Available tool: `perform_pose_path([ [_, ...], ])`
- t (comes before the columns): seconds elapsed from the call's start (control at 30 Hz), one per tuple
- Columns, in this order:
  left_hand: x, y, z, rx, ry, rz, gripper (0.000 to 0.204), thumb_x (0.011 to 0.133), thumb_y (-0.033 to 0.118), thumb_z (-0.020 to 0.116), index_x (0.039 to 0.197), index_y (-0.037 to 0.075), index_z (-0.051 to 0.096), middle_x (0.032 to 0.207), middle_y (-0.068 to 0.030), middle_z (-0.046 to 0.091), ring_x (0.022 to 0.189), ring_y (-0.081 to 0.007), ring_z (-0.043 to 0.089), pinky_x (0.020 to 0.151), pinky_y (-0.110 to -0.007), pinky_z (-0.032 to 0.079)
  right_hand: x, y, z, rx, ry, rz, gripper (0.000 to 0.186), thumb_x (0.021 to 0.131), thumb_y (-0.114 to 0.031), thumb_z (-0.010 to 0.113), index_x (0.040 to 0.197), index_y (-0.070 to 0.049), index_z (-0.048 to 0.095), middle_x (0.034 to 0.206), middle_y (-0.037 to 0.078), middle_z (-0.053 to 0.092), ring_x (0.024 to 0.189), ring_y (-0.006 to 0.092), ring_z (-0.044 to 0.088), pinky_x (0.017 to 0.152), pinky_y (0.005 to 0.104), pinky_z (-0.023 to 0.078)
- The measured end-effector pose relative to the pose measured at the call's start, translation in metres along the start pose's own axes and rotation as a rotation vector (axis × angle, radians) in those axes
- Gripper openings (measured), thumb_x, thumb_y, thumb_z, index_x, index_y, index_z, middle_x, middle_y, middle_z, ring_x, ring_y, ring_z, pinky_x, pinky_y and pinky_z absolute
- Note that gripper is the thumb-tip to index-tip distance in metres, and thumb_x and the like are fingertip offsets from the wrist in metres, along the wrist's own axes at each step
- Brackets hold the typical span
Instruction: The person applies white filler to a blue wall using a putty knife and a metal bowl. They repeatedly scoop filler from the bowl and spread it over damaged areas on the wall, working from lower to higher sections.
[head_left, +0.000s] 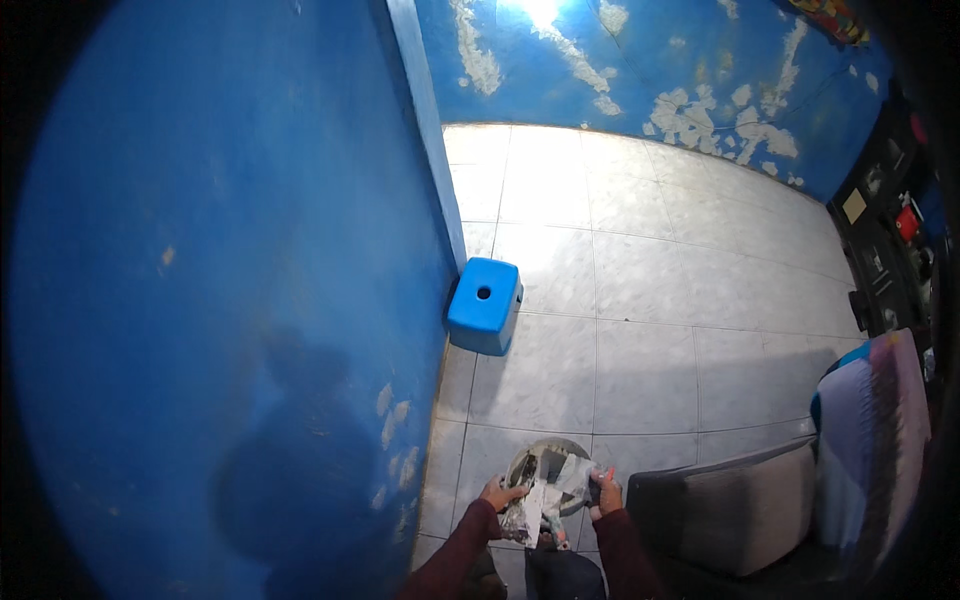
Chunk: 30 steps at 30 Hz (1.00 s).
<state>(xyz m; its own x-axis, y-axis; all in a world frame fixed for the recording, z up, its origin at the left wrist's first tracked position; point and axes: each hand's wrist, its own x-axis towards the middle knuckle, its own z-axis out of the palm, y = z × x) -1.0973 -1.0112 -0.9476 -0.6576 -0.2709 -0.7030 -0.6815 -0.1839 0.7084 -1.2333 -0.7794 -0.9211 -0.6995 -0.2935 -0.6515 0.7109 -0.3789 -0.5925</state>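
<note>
Left hand (503, 493) was closed on pale crumpled scraps (536, 510), which hung between both hands over the near side of a round bucket (549, 442). Right hand (607, 495) looked pinched on their other side, exact finger grip too small to tell. Blue stool (485, 294) stood well ahead, left of both hands. Step in hand, likely: spreading or sorting scraps. Next move called for firm fingertips, scraps kept above the bucket.

Container (552, 444) partly behind pale scraps (536, 508)
</note>
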Motion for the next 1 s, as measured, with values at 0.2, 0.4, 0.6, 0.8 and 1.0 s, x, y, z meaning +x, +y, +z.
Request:
perform_pose_path([
  [0.2,-0.071,0.076,-0.009,-0.078,0.099,0.008,0.08,0.061,0.037,0.084,0.122,-0.001,0.05,0.101,-0.0142,0.064,0.088,-0.0205,0.062,0.075,-0.034,0.051,-0.067,-0.033,0.04,0.103,0.154,0.022,0.025,0.081,-0.011,0.064,0.103,-0.002,0.058,0.095,0.008,0.064,0.087,0.0242,0.065,0.079,0.0412,0.053],
  [0.4,-0.079,0.117,-0.028,0.038,0.027,0.008,0.069,0.064,0.039,0.08,0.112,-0.006,0.058,0.099,-0.0177,0.066,0.09,-0.0219,0.063,0.081,-0.032,0.048,-0.115,-0.09,0.1,0.163,0.152,0.017,0.027,0.079,-0.01,0.067,0.103,-0.003,0.058,0.099,0.008,0.063,0.092,0.0228,0.063,0.084,0.0401,0.051],
  [0.6,-0.101,0.251,-0.004,0.031,-0.058,-0.023,0.054,0.071,0.031,0.077,0.107,-0.005,0.061,0.096,-0.0137,0.067,0.085,-0.0189,0.063,0.077,-0.032,0.05,-0.101,-0.158,0.111,0.122,0.169,0.009,0.026,0.08,-0.011,0.066,0.104,-0.003,0.058,0.1,0.006,0.064,0.094,0.0215,0.063,0.083,0.0397,0.051],
  [0.8,-0.083,0.318,-0.006,-0.33,0.062,-0.031,0.05,0.071,0.017,0.078,0.109,-0.003,0.053,0.098,-0.0123,0.063,0.084,-0.0176,0.061,0.073,-0.032,0.051,-0.057,-0.206,0.166,0.063,0.133,-0.03,0.026,0.082,-0.013,0.065,0.105,-0.004,0.058,0.1,0.005,0.064,0.092,0.0204,0.063,0.083,0.0365,0.051],
  [1.0,-0.013,0.41,-0.032,-0.213,0.056,-0.029,0.057,0.068,0.018,0.081,0.112,-0.003,0.049,0.1,-0.0125,0.062,0.088,-0.0186,0.06,0.079,-0.033,0.05,0.007,-0.27,0.235,0.091,0.177,-0.015,0.027,0.082,-0.011,0.064,0.106,-0.001,0.057,0.103,0.008,0.063,0.095,0.0203,0.062,0.085,0.035,0.049],
])
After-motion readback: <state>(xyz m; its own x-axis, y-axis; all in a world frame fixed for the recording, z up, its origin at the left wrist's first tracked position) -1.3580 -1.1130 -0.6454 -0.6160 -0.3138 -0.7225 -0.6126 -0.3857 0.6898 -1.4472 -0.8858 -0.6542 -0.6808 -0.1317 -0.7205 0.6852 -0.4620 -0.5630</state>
